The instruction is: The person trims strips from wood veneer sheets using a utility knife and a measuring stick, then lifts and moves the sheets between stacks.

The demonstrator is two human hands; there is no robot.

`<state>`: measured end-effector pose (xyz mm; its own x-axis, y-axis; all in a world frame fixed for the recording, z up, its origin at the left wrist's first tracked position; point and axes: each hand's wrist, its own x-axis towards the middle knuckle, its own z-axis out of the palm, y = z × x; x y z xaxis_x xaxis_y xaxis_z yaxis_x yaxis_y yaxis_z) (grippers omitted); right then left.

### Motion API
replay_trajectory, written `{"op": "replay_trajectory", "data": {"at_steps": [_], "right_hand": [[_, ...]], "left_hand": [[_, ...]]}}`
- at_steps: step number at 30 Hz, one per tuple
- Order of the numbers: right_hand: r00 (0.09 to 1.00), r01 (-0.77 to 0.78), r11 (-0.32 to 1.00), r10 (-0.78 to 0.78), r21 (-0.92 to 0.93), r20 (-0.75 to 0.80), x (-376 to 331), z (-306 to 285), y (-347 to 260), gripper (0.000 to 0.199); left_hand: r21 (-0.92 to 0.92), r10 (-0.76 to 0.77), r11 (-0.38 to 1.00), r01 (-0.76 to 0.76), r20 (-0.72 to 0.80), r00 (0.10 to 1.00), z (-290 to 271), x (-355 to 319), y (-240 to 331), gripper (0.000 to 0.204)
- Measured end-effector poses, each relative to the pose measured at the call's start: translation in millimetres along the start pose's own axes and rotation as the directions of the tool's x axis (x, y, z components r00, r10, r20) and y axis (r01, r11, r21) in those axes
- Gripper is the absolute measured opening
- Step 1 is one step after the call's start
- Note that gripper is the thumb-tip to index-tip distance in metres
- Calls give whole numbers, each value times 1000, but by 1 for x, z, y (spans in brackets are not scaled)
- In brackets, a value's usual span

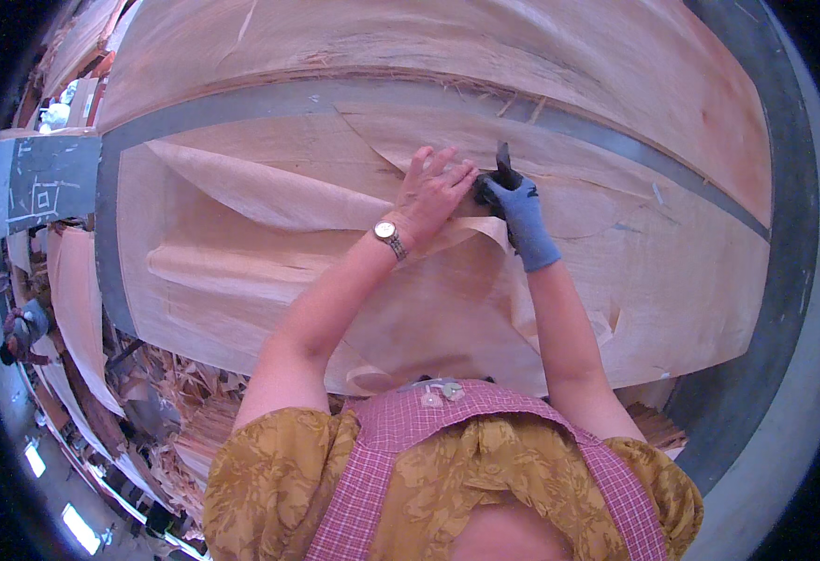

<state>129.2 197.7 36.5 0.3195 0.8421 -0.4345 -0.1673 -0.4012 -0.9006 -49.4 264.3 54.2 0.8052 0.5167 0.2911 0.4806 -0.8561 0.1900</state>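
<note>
Thin pale wood veneer sheets lie over the bench before me, one with a raised, curling fold that runs from the left toward my hands. My left hand, bare with a watch at the wrist, presses on the veneer with its fingers stretched out. Close beside its fingertips, my right hand wears a blue and black glove and is closed around a dark hand tool. The tool's tip points away from me; its exact kind is hidden by the glove. A loose veneer strip curls below both hands.
Another large veneer stack lies beyond a grey strip of bench. Torn veneer scraps heap below the near left edge. At the far left, another person is at work near hanging veneer.
</note>
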Motion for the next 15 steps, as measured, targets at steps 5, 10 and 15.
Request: {"op": "replay_trajectory", "data": {"at_steps": [5,10,15], "right_hand": [[997,50,872,-74,-487,-30,-10,-8,-7,19],[869,403,114,-358,-908,341,3,-22,-32,25],[907,394,268,-268,-879,325,20,-18,-102,23]], "left_hand": [[80,69,994,-71,24,997,-1,1,4,41],[64,76,995,-77,13,997,13,-5,3,43],[-57,10,998,-12,-40,999,17,-8,8,44]]}}
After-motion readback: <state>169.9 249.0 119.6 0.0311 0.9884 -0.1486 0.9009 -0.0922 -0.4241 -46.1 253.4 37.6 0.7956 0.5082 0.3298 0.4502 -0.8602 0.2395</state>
